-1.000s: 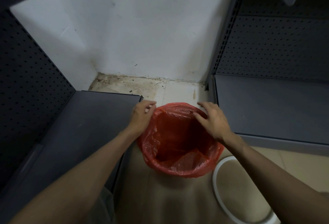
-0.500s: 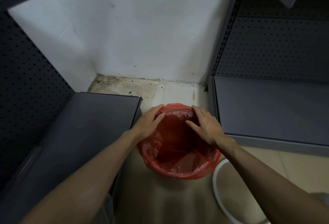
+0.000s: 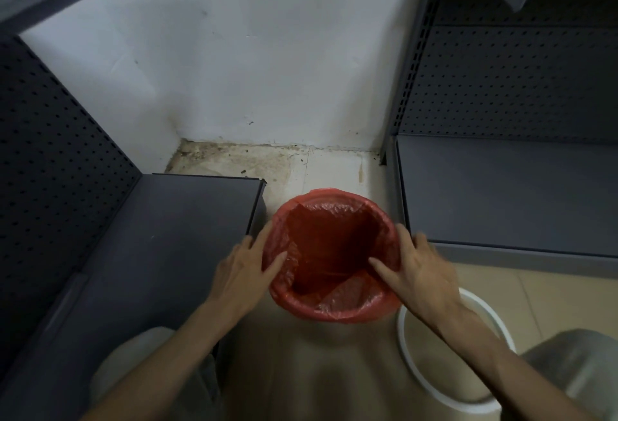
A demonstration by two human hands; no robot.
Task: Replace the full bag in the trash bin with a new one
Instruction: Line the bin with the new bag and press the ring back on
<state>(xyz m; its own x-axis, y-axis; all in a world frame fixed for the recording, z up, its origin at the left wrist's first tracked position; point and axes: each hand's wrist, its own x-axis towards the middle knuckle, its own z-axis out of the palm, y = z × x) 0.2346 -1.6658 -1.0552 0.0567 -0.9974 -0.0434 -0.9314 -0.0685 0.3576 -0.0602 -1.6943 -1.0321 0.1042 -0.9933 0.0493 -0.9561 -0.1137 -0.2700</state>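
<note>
— Where's the bin from where you stand?

— On the pale floor tiles point(image 3: 337, 169), in the gap between two dark grey shelving units. The red bag point(image 3: 334, 253) lines it completely, its edge folded over the rim, so the trash bin itself barely shows — just a round shape under the plastic. Nothing in the bag that I can make out, only creased film and a darker fold at the bottom.

— And the hands?

— Both at the bag's rim. The left hand point(image 3: 244, 266) lies against the left side of the rim, fingers stretched out flat and a little spread, the thumb tip dipping over the edge onto the plastic. It presses rather than grips; nothing is pinched in it.

— The right?

— The right hand point(image 3: 418, 270) lies over the right side of the rim, also spread wide, thumb pointing inward across the lining, the other fingers laid along the outer edge. Splayed, resting on the plastic, holding nothing.

— Anything else near the bin?

— A white ring point(image 3: 434, 384) lies flat on the floor just right of the bin, towards the person, partly under the right forearm. Beyond the bin the floor is stained where it meets the white wall point(image 3: 267, 69).
</note>
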